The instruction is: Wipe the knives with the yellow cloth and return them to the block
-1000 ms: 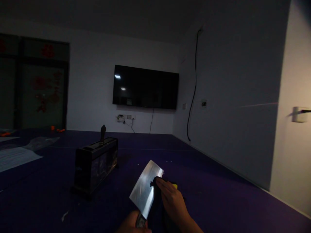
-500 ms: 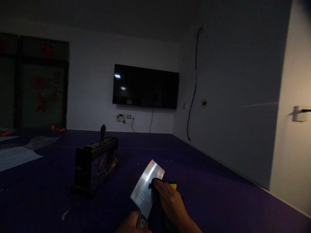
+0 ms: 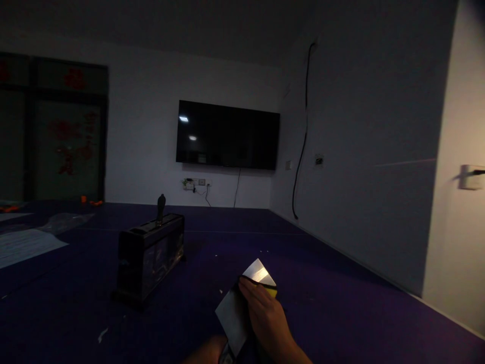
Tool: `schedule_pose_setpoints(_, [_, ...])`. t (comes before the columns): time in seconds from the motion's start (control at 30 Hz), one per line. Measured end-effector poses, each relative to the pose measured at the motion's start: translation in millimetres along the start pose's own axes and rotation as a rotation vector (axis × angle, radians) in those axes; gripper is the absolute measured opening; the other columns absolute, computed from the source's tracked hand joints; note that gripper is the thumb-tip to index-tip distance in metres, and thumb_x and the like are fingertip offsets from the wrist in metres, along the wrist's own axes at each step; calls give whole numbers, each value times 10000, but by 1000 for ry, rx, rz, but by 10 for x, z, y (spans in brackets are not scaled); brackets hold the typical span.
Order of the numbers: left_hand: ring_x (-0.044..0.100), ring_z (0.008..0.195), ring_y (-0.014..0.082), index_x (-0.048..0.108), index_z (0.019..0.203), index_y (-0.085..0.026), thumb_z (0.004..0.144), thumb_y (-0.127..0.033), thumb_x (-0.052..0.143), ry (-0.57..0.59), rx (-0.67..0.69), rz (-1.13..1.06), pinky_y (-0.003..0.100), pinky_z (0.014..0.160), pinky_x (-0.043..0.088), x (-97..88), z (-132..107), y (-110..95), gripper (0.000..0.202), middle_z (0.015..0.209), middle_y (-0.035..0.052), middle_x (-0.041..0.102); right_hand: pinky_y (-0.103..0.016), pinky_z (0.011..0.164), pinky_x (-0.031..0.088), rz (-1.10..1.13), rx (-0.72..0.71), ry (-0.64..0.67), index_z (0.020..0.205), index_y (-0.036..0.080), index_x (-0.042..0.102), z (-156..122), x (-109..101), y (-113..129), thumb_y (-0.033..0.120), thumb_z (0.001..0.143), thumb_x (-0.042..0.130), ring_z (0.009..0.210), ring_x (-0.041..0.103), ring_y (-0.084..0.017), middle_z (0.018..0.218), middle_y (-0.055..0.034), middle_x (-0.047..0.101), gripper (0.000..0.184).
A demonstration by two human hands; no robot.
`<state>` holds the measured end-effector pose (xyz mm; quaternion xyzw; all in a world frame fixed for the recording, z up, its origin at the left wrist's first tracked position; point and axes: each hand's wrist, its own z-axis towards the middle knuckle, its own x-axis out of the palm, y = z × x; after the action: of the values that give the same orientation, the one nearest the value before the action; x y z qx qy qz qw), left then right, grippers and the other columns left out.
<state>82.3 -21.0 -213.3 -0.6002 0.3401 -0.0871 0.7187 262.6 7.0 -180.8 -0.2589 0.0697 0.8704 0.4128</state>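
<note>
My left hand (image 3: 206, 353) is at the bottom edge, closed round the handle of a broad steel cleaver (image 3: 237, 313) whose blade points up and away from me. My right hand (image 3: 267, 321) presses a dark cloth with a yellow edge (image 3: 270, 289) against the right face of the blade, fingers curled over it. Both hands hover above a dark purple surface (image 3: 341, 313). A black knife block (image 3: 149, 255) stands to the left of the hands, with one dark knife handle (image 3: 161, 207) sticking up from its top.
A dark wall-mounted screen (image 3: 227, 134) hangs on the far white wall above a socket with cables. White sheets and clear plastic (image 3: 30, 240) lie at the far left. A white wall with a plug box (image 3: 470, 177) borders the surface on the right.
The cleaver has dropped lower and tilted, so less of the blade shows. My right hand with the cloth has slid along the blade toward its tip.
</note>
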Motion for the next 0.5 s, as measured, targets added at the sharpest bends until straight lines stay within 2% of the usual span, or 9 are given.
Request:
schedule_pose_setpoints(0.13, [604,733,241,593,790,-198,540,-545,719,-7,-2,10,395,760,441,5,66,37,446,545,-23,551,-257,778,550,17,-37,15,1193,211,556,55,-53,49,23,819,305,901,643,-154,1122,-46,640,488])
schedule_pose_setpoints(0.27, [605,709,242,592,806,-210,556,-592,682,-37,-11,7,406,738,453,-1,51,74,465,566,-8,565,-233,723,560,48,-75,37,1199,214,550,80,-66,74,32,823,317,848,653,-146,1113,-45,646,478])
schedule_pose_setpoints(0.5, [573,817,248,573,761,-216,536,-585,696,-108,-43,-19,380,742,449,-45,-19,140,450,625,-1,570,-279,814,538,36,-66,39,1135,188,598,58,-42,76,10,777,321,930,636,-170,1101,-54,651,486])
